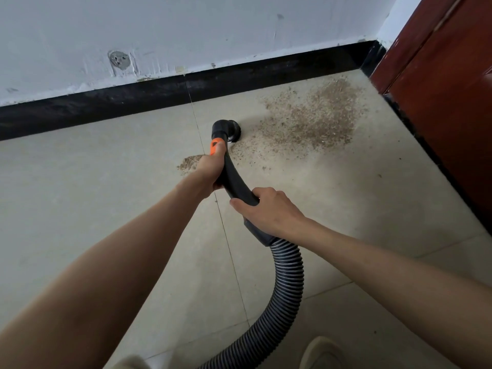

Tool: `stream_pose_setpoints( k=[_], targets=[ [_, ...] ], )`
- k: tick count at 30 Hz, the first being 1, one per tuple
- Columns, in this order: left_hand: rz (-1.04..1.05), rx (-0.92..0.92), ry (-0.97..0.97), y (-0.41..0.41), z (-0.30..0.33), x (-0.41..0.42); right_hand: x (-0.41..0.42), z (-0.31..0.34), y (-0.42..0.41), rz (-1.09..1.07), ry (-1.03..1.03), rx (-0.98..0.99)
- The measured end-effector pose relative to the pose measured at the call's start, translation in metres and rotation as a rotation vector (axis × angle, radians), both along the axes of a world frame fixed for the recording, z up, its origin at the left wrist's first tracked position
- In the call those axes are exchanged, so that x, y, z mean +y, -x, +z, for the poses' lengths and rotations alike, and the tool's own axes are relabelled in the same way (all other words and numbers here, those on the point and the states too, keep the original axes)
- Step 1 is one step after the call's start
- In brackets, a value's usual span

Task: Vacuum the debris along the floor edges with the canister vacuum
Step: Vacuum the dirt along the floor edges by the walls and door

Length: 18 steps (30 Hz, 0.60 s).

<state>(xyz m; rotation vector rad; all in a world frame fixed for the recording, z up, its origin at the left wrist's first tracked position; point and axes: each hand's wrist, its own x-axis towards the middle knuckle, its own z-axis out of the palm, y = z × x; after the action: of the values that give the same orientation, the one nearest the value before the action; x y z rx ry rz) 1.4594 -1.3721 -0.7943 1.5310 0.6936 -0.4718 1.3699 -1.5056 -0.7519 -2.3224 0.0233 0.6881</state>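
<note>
A black vacuum handle tube (234,179) curves down to a round brush nozzle (229,129) that rests on the tiled floor at the left edge of a wide patch of brown debris (311,118). My left hand (210,169) grips the tube just below its orange collar (216,145). My right hand (269,211) grips the tube's lower end, where the ribbed grey hose (285,294) begins and loops down out of view. A smaller heap of debris (189,163) lies left of my left hand. The canister is not in view.
A black baseboard (159,99) runs under a scuffed white wall (186,35). A reddish-brown wooden door (447,83) with a dark threshold closes the right side, forming a corner. Beige floor tiles (80,182) spread to the left. A light shoe (323,352) shows at the bottom.
</note>
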Motion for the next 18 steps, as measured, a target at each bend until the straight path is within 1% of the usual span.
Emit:
stream_pose_setpoints(
  k=[11, 18],
  targets=[
    [-0.08, -0.041, -0.006, -0.023, -0.004, -0.049, -0.04, -0.012, -0.017, -0.082, 0.02, -0.013],
    [-0.131, -0.052, 0.006, -0.032, -0.009, -0.063, -0.049, -0.019, -0.023, -0.098, 0.102, -0.042]
  ],
)
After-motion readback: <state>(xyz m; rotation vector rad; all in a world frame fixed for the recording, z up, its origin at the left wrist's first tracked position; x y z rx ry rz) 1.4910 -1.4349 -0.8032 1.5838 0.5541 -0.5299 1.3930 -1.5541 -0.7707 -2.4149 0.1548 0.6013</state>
